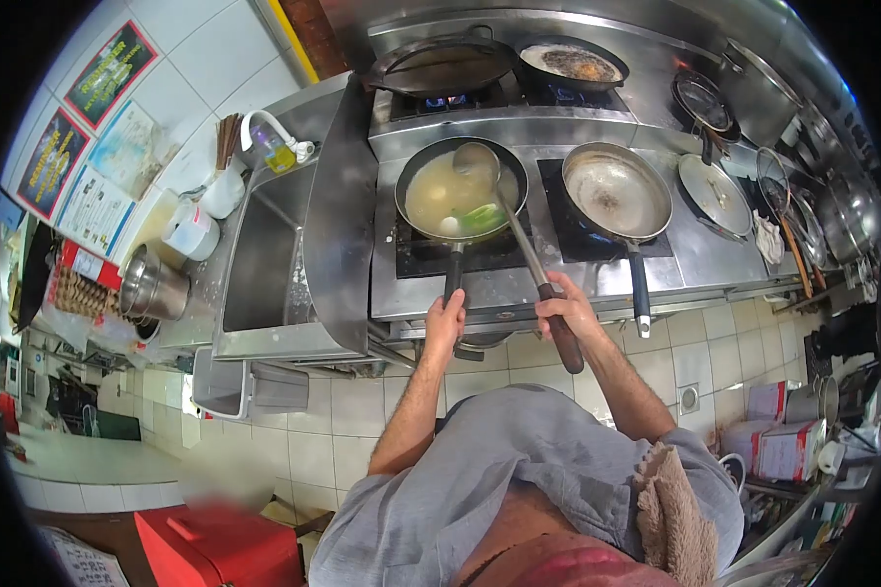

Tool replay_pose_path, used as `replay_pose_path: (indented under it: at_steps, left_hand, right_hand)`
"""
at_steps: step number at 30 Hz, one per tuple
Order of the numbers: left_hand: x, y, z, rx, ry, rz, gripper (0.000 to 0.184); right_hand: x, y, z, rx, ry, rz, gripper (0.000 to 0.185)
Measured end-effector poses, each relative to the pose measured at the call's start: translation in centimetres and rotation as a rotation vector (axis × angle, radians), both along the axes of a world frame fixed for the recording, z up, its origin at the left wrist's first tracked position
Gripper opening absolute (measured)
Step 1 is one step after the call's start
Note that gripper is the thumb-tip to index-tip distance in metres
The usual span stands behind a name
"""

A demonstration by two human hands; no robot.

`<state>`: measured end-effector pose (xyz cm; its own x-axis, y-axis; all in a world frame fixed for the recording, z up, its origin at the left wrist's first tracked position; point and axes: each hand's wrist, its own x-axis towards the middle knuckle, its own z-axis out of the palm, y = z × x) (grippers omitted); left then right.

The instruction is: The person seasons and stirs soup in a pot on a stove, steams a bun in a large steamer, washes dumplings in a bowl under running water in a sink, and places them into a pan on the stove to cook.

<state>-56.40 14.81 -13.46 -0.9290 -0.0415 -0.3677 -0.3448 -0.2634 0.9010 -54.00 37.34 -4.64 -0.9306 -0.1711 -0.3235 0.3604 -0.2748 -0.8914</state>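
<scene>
My left hand (444, 321) is closed around the black handle of a frying pan (407, 212) on the front left burner. Pale, cloudy broth (429, 196) fills the pan, with a green leafy vegetable (478, 219) and small whitish round pieces in it. Closed on the dark grip of a long metal ladle (525, 242) is my right hand (570, 311). The ladle's bowl dips into the broth near the pan's far side. Right of this pan, a light-coloured frying pan (617, 188) holds a thin layer of cloudy liquid, its handle pointing toward me.
Behind, a large dark wok (440, 67) sits over a blue flame beside a black pan (573, 64) with browned contents. A metal sink (269, 249) adjoins the stove on the left. Lids and strainers crowd the right, near a tall pot (759, 93). A red bin (220, 548) stands lower left.
</scene>
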Motion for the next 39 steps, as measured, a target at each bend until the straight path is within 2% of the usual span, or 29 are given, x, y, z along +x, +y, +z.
replay_pose_path:
  at_steps: [2, 4, 6, 8, 10, 11, 13, 14, 17, 22, 26, 28, 30, 31, 33, 35, 37, 39]
  left_hand:
    - [-0.3, -0.8, -0.5, -0.159, 0.047, -0.085, 0.032]
    - [-0.9, -2.0, -1.3, -0.186, 0.040, -0.165, 0.039]
    - [-2.1, -3.1, -2.7, -0.626, 0.437, -0.047, 0.044]
    - [-3.1, -4.2, -0.1, -0.590, 0.377, -0.090, 0.042]
    - [-4.8, -4.6, 1.9, -0.719, 0.542, -0.075, 0.042]
    - [-5.9, -4.6, 2.3, -0.710, 0.540, -0.081, 0.042]
    - [-8.3, -4.4, 2.9, -0.951, 0.798, -0.113, 0.050]
    - [-9.4, -4.1, 3.3, -0.943, 0.798, -0.117, 0.050]
    - [-12.3, -2.8, 4.4, -1.187, 0.939, -0.166, 0.061]
    - [-13.5, -1.4, 4.9, -1.364, 0.936, -0.296, 0.063]
    - [-13.3, -1.1, 4.5, -1.458, 0.924, -0.449, 0.064]
    - [-13.0, -0.8, 5.1, -1.469, 0.932, -0.404, 0.064]
    - [-12.5, -0.2, 6.0, -0.852, 0.897, -0.319, 0.066]
    - [-10.4, 0.0, 10.3, -0.515, 0.651, -0.464, 0.061]
    - [-7.1, 0.1, 15.2, 0.309, 0.606, -0.664, 0.051]
    - [-3.1, -0.2, 19.8, 0.634, 0.804, -0.848, 0.053]
    - [1.9, -0.3, 23.3, 0.919, 0.917, -0.956, 0.064]
    - [4.5, -0.2, 25.7, 0.911, 1.205, -0.990, 0.069]
  right_hand:
    - [0.5, -1.4, -0.3, -0.176, -0.061, 0.016, 0.063]
    - [1.4, -2.2, 0.2, -0.178, -0.084, -0.011, 0.062]
    - [2.3, -2.7, 0.4, -0.140, -0.052, 0.052, 0.061]
    - [3.6, -2.9, 1.3, -0.054, -0.052, 0.058, 0.065]
    - [5.0, -3.1, 1.9, 0.157, 0.049, 0.117, 0.070]
    - [5.7, -3.4, 2.4, 0.223, 0.084, 0.112, 0.073]
    - [7.3, -3.9, 3.4, 0.215, 0.080, 0.059, 0.072]
    - [7.9, -4.0, 3.6, 0.200, 0.081, 0.013, 0.072]
    - [9.7, -4.0, 4.7, 0.095, 0.081, -0.032, 0.072]
    - [12.2, -3.0, 5.3, -0.153, 0.019, -0.085, 0.072]
    - [12.6, -2.4, 5.3, -0.216, -0.029, -0.095, 0.070]
    - [12.1, -2.0, 5.1, -0.206, -0.031, -0.099, 0.070]
    - [11.2, -1.7, 4.1, -0.188, -0.020, -0.092, 0.070]
    - [10.5, -1.6, 3.9, -0.147, -0.014, -0.087, 0.070]
    - [8.8, -1.8, 3.2, -0.062, 0.008, -0.085, 0.070]
    - [7.0, -1.9, 2.2, 0.100, 0.045, -0.064, 0.069]
    - [5.1, -1.8, 0.8, 0.148, 0.068, -0.070, 0.069]
    - [3.5, -2.1, -0.5, 0.191, 0.114, -0.086, 0.069]
